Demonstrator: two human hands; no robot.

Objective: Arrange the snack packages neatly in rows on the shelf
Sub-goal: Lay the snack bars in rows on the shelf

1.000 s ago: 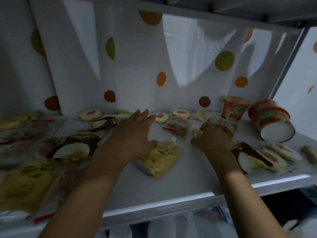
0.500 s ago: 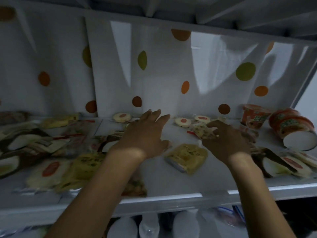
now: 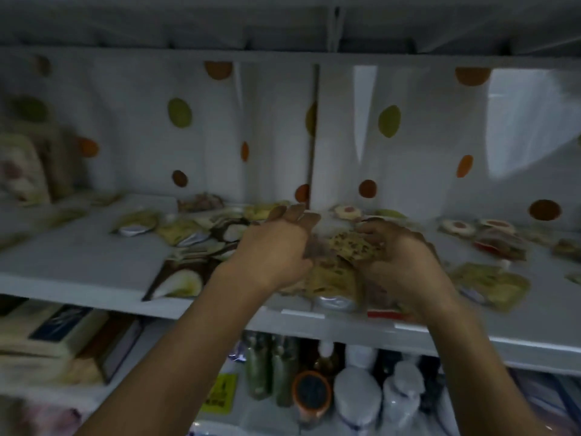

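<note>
Now your right hand (image 3: 405,262) sits at center frame on the shelf (image 3: 78,262), its fingers (image 3: 371,229) curled around a yellow speckled packet (image 3: 352,247). Your left hand (image 3: 273,253) hovers just beside it, fingers spread loosely, gripping nothing. More packets (image 3: 333,278) lie piled beneath both hands; others (image 3: 490,283) are scattered toward the right and left-center.

Motion blur is smearing the snack packages (image 3: 342,247) between both hands; their printed labels are staying unreadable.
</note>
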